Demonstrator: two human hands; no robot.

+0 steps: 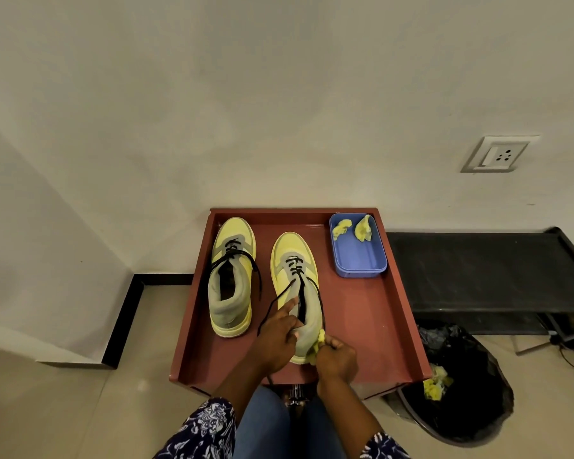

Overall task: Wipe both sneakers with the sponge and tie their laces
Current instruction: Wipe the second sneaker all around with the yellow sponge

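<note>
Two yellow-and-grey sneakers with loose black laces stand on a reddish-brown tray table (371, 326), toes pointing away from me. The left sneaker (231, 276) stands alone, untouched. My left hand (275, 336) holds the right sneaker (295, 270) at its collar, with the index finger stretched along the opening. My right hand (337, 359) grips a yellow sponge piece (317, 346) and presses it against the heel of that sneaker. The heel's lower back is hidden by both hands.
A blue plastic tub (358, 256) at the tray's back right holds two more yellow sponge scraps. A black-lined waste bin (461, 389) with used yellow scraps stands right of the tray. A black low shelf (487, 276) runs along the wall.
</note>
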